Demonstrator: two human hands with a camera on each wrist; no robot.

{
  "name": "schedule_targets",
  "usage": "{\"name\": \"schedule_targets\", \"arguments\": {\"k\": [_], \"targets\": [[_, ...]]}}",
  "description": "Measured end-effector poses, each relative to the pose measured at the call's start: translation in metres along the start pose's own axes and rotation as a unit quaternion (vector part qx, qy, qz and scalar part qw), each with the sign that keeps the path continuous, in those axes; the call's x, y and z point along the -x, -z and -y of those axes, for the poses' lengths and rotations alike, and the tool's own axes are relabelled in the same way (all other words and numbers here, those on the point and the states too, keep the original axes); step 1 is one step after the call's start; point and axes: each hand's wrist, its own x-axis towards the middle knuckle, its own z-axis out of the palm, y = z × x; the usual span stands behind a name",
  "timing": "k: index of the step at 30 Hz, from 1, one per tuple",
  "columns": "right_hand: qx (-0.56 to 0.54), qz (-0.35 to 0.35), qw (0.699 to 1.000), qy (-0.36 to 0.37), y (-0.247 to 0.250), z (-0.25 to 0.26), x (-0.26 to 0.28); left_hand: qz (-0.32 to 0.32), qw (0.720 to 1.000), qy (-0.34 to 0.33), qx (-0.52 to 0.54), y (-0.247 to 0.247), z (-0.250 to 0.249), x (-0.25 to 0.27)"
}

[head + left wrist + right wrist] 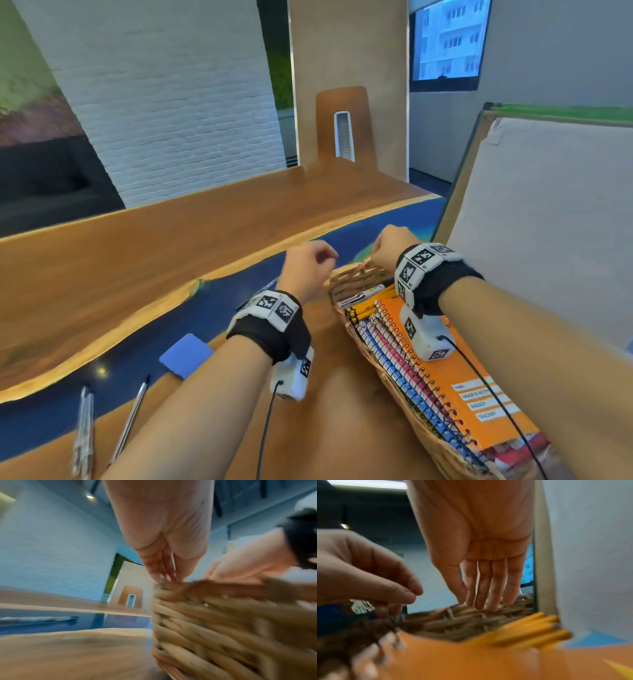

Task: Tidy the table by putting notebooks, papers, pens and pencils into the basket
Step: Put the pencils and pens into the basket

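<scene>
At the basket's (pixel 346 284) far rim, our right hand (pixel 390 250) rests straight fingers; our left hand (pixel 308 267) hovers loosely curled, holding nothing.

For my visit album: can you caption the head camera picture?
Both hands, left and right, at the far rim of a wicker basket holding notebooks and pencils.

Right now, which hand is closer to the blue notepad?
Left. The left hand hovers beside the basket, nearer the blue notepad; the right hand is above the basket's far end.

Black wristbands (pixel 274 337) carry white marker-tagged camera blocks (pixel 424 337), black cables.
</scene>
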Motion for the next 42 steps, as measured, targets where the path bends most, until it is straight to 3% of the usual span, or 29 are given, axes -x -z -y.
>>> {"name": "schedule_targets", "arguments": {"k": [3,6,9,18,22,25,29,32,35,39,42], "targets": [[-0.045,0.0,0.998,0.036,0.006,0.028,-0.004,-0.032,0.995,0.092,-0.03,0.026,0.038,-0.004],[-0.054,0.008,0.997,0.05,0.003,0.062,-0.005,0.062,0.972,0.181,-0.137,0.041,0.088,-0.002],[-0.058,0.05,0.994,0.08,-0.009,0.093,-0.003,0.1,0.951,0.227,-0.183,0.049,0.121,0.006],[-0.064,0.111,0.984,0.125,-0.057,0.137,0.001,0.246,0.907,0.212,-0.267,0.041,0.142,-0.004],[-0.064,0.111,0.984,0.12,-0.068,0.136,0.003,0.258,0.895,0.178,-0.317,0.034,0.133,-0.007],[-0.059,0.111,0.985,0.122,-0.07,0.133,0.005,0.244,0.906,0.164,-0.305,0.032,0.125,-0.003],[-0.065,0.117,0.98,0.145,-0.07,0.126,0.012,0.179,0.955,0.15,-0.181,0.049,0.103,0.002],[-0.063,0.107,0.979,0.163,-0.068,0.125,0.018,0.133,0.975,0.128,-0.122,0.075,0.072,-0.003],[-0.118,0.058,0.979,0.154,-0.057,0.128,0.026,0.083,0.989,0.12,-0.01,0.098,0.038,-0.006],[-0.201,-0.018,0.971,0.13,-0.032,0.121,0.037,0.01,0.997,0.066,0.036,0.099,0.012,-0.003],[-0.242,-0.043,0.966,0.076,-0.014,0.103,0.036,0.052,0.996,0.07,0.015,0.08,0.007,0.0]]}}
